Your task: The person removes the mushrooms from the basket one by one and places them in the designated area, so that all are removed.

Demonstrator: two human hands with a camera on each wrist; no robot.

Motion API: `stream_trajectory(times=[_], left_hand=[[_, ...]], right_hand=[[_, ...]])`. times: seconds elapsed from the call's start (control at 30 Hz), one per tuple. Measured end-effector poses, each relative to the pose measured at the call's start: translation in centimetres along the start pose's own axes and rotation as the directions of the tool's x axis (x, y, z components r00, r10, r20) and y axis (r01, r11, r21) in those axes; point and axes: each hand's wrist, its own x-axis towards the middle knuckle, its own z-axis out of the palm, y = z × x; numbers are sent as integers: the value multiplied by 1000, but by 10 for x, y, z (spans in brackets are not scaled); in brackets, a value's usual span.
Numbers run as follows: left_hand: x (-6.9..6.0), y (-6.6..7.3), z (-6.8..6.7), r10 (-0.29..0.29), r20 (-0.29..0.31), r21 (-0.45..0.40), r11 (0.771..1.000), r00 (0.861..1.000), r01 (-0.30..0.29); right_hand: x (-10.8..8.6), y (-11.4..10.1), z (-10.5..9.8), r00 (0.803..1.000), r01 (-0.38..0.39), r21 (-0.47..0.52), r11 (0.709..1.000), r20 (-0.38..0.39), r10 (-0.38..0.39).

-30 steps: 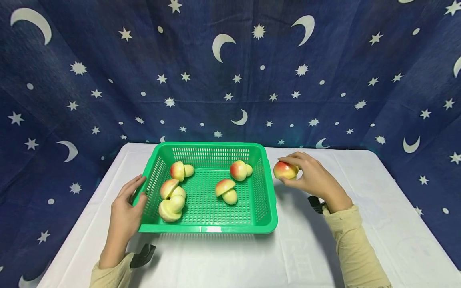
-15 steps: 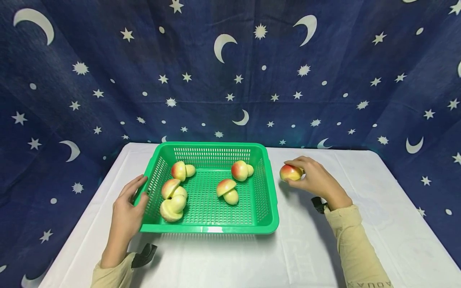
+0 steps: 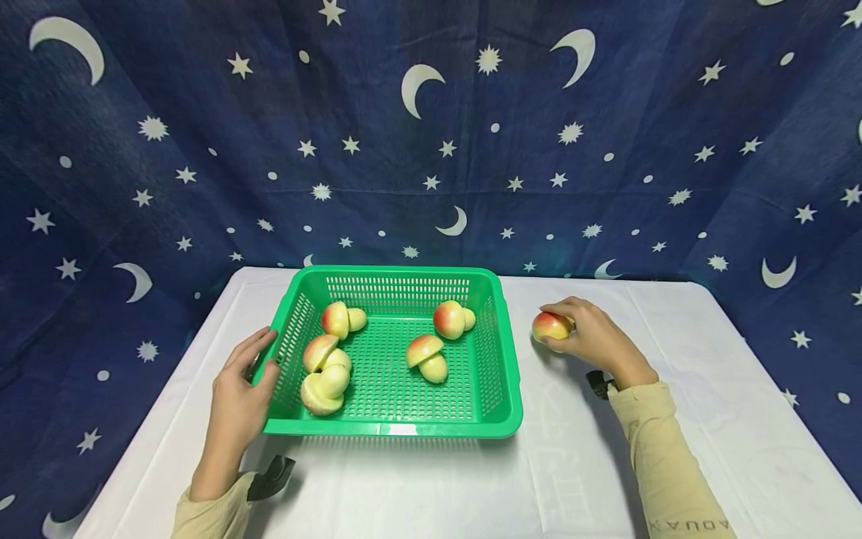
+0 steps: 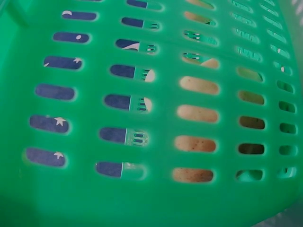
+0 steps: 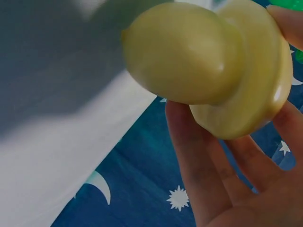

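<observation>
My right hand (image 3: 592,337) holds a toy mushroom (image 3: 551,327) with a red-yellow cap, low over the table right of the basket; whether it touches the cloth I cannot tell. In the right wrist view the mushroom's pale stem (image 5: 184,52) points away from the palm, with fingers (image 5: 194,156) around the cap. My left hand (image 3: 237,397) rests against the left rim of the green plastic basket (image 3: 390,429), fingers fairly straight and thumb apart. Inside lie several similar mushrooms, including one at the centre right (image 3: 427,359). The left wrist view shows only the slotted basket wall (image 4: 161,198).
A white cloth covers the table (image 3: 431,486). Behind it hangs a dark blue curtain (image 3: 377,150) with moons and stars. Mushrooms lie in the basket's left part, such as the front-left mushroom (image 3: 323,391), and another mushroom (image 3: 450,320) at the back right.
My right hand has moved a little right and down, carrying the mushroom away from the basket toward the table. The left hand and the basket stay in place.
</observation>
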Motion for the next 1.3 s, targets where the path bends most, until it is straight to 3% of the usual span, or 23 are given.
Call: stream_trajectory(times=[0.5, 1.3], left_hand=[[0, -1, 1, 7, -8, 0, 1000, 1000, -7], [0, -2, 2, 7, -7, 8, 1000, 1000, -6]], right_hand=[[7, 15, 7, 994, -101, 45, 994, 55, 98], [21, 21, 15, 988, -131, 41, 991, 94, 127]])
